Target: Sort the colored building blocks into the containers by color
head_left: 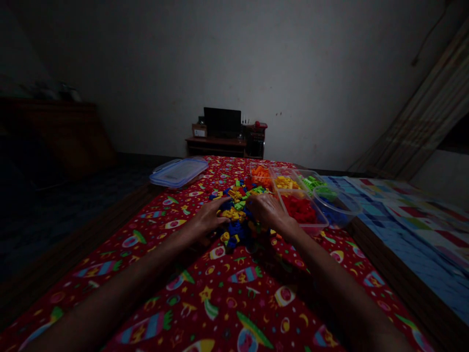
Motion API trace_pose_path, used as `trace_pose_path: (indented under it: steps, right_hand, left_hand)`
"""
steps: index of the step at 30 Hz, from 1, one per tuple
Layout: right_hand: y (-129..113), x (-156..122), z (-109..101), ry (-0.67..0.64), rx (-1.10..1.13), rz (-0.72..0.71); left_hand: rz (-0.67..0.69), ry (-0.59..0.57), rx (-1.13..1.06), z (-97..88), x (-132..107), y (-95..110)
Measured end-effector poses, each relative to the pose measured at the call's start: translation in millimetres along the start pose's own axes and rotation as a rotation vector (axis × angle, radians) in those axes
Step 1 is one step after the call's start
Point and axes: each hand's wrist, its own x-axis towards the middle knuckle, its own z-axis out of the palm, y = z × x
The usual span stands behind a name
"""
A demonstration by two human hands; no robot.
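A heap of mixed toy building bricks (pixel 236 230) in blue, yellow, green and red lies on a red patterned cloth (pixel 230 293). At the heap's left side is my left hand (pixel 211 216), thumb and fingers apart, touching the bricks. My right hand (pixel 266 208) reaches into the right side with its fingers curled down; the fingertips and whatever they hold are hidden. Just right of it stands a clear divided box with red bricks (pixel 298 209), yellow bricks (pixel 286 183), orange bricks (pixel 261 176) and green bricks (pixel 311 184) in separate sections.
A round clear tub (pixel 350 208) with blue bricks stands beside the box. At the far left of the cloth lies a clear lid with a blue rim (pixel 179 173). Beyond are a monitor (pixel 222 122) on a desk and a pale wall. A checked bedspread (pixel 406 220) is at right.
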Motion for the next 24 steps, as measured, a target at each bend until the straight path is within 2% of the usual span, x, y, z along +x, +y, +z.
trace_pose_path:
  steps: [4,7,10,12,16,18,20,24]
  right_hand:
    - [-7,3,19,0.011,0.089,-0.122]
    - [-14,5,38,0.037,0.143,-0.271]
    - [-20,5,53,0.079,0.115,-0.309]
    - [-20,4,58,0.095,0.128,-0.308]
    - [-14,4,61,0.108,0.224,-0.357]
    - [-12,4,57,0.150,0.267,-0.332]
    - [-10,4,49,0.192,0.324,-0.272]
    - [-6,4,23,0.162,0.413,-0.037]
  left_hand:
    - [0.029,0.042,-0.123,-2.4,1,-2]
    - [-0.013,-0.015,-0.137,-14.9,1,-4]
    - [-0.055,-0.084,-0.053,-25.5,0,-3]
    - [-0.013,-0.094,0.019,-25.1,0,-2]
    - [0.153,-0.047,0.101,-9.1,-2,-6]
    - [0.202,-0.014,0.108,-4.1,-4,-7]
    - [0.208,0.006,0.098,-8.3,-4,-6]
    - [0.100,-0.042,0.062,-40.9,-3,5]
